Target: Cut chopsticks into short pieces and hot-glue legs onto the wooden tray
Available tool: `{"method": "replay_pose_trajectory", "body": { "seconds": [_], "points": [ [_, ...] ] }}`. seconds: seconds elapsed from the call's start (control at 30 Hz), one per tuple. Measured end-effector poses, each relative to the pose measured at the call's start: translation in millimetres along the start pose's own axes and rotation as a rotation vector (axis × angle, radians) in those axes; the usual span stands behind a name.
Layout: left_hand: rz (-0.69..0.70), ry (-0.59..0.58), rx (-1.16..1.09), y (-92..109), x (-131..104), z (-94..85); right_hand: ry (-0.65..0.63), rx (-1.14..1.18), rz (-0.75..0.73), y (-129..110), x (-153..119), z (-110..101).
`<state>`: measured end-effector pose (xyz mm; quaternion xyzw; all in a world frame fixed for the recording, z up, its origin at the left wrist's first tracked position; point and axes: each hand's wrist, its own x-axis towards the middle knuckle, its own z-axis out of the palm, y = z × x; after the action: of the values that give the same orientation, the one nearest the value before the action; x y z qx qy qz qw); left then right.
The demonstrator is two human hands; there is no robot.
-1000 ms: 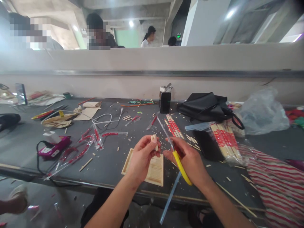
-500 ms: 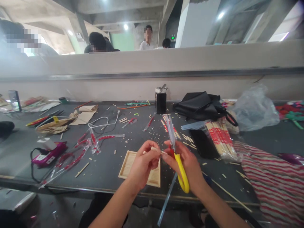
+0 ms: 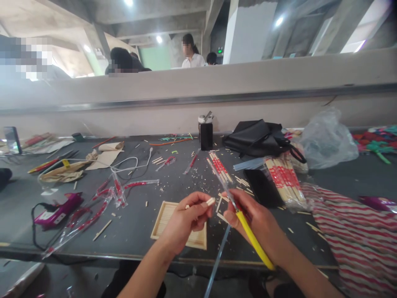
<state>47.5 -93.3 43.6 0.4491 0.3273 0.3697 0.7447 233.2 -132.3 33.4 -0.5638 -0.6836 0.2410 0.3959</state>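
My left hand is closed, pinching short pieces of wooden stick between thumb and fingers. My right hand is wrapped around scissors with yellow handles. Their metal blades point up and away from me, toward the back of the table. Under the left wrist lies a shallow tray made of thin sticks, partly covered by the hand. Between my hands, close to the right fingertips, are several short stick pieces set at angles; I cannot tell whether they touch the fingers.
Red-wrapped chopsticks, a dark phone and a black bag lie to the right. Behind stands a black container. A purple glue gun, red-and-clear wrappers and a white cable are left. Wood scraps are scattered about.
My hands have moved apart a little. The right hand has lowered and turned the scissors, their handles now further right. Stick pieces between the hands have come into view.
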Motion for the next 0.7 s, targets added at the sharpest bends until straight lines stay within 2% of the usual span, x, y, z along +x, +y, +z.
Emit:
{"method": "replay_pose_trajectory", "body": {
  "seconds": [0.1,0.2,0.5,0.7],
  "points": [
    [0.018,-0.005,-0.078,2,-1,1.1,-0.082,-0.073,0.025,2,-8,-5],
    [0.053,-0.023,-0.092,1,-2,0.9,-0.100,-0.107,0.004,6,-15,-4],
    [0.193,0.018,0.076,-16,1,-5.8,-0.066,-0.282,-0.184,1,-17,-2],
    [0.319,0.132,0.252,-19,0,-3.8,-0.024,-0.340,-0.267,0,-17,-2]
  ]
}}
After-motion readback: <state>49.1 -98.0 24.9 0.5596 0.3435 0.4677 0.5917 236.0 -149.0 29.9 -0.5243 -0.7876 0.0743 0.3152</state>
